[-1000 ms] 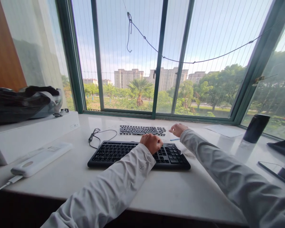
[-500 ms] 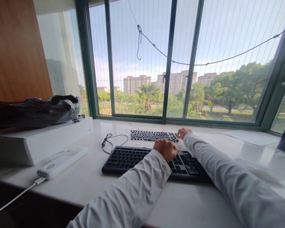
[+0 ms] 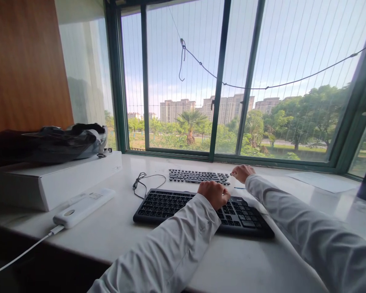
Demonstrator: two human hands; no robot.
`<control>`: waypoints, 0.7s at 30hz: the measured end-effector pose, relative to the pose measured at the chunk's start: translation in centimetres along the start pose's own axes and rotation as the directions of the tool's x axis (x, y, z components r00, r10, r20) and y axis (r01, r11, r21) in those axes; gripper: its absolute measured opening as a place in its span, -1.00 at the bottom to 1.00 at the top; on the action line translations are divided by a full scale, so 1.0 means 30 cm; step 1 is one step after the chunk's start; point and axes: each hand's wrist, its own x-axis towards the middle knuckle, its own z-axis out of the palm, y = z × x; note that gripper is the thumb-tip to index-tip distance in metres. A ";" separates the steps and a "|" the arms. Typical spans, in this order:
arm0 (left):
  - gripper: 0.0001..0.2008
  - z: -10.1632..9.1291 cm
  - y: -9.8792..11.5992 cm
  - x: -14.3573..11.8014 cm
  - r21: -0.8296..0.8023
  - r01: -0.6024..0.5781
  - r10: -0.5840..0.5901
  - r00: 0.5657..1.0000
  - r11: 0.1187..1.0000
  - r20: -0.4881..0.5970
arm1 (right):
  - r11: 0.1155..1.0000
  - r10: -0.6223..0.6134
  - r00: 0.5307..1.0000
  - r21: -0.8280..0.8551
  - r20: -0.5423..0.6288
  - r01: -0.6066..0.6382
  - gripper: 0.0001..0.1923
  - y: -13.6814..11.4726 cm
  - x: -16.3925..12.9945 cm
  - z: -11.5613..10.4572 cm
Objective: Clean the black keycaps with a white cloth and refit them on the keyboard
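Observation:
A black keyboard (image 3: 167,199) lies across the white surface before me. My left hand (image 3: 213,194) is over its upper middle, fingers curled in and thumb side to the right; what they hold, if anything, is hidden. Behind the keyboard, loose-looking black keycaps (image 3: 198,176) are laid out in rows. At the right end of these rows is my right hand (image 3: 243,173), its fingers pinched together. A small dark piece, which looks like a keycap, shows at its fingertips. A thin blue, stick-like thing (image 3: 239,188) lies just below that hand.
A coiled black cable (image 3: 140,181) lies left of the keyboard. Further left are a white power bank (image 3: 85,207) with a cable and a white box (image 3: 79,179) bearing a dark bag (image 3: 64,142). Paper (image 3: 323,182) lies at right, before the window frame (image 3: 262,163).
My right hand has shifted slightly right, off the end of the keycap rows, uncovering the blue stick. My left hand stays over the keyboard. The view has tilted a little.

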 end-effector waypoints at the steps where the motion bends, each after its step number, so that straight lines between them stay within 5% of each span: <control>1: -0.66 -0.001 0.000 0.000 -0.002 0.000 0.000 1.000 1.000 -0.006 | 1.000 0.008 1.000 0.029 -0.009 -0.007 -0.72 0.005 -0.017 -0.022; 5: -0.63 -0.005 0.001 0.000 -0.029 0.015 -0.015 1.000 0.999 -0.007 | 0.946 0.010 0.999 0.324 -0.051 0.007 -0.69 0.005 -0.121 -0.109; 10: -0.61 0.002 -0.004 0.001 -0.076 0.015 -0.018 0.999 0.997 -0.032 | 0.765 -0.074 0.997 0.643 0.009 0.051 -0.62 -0.042 -0.291 -0.172; 15: -0.64 0.015 -0.011 -0.002 -0.091 -0.063 0.057 0.995 0.994 -0.076 | 0.653 -0.099 0.995 0.755 0.004 0.062 -0.53 -0.090 -0.400 -0.151; 21: -0.75 0.023 -0.012 -0.002 -0.051 -0.154 0.148 0.982 0.987 -0.117 | 0.550 -0.128 0.992 0.833 0.006 0.066 -0.50 -0.102 -0.415 -0.112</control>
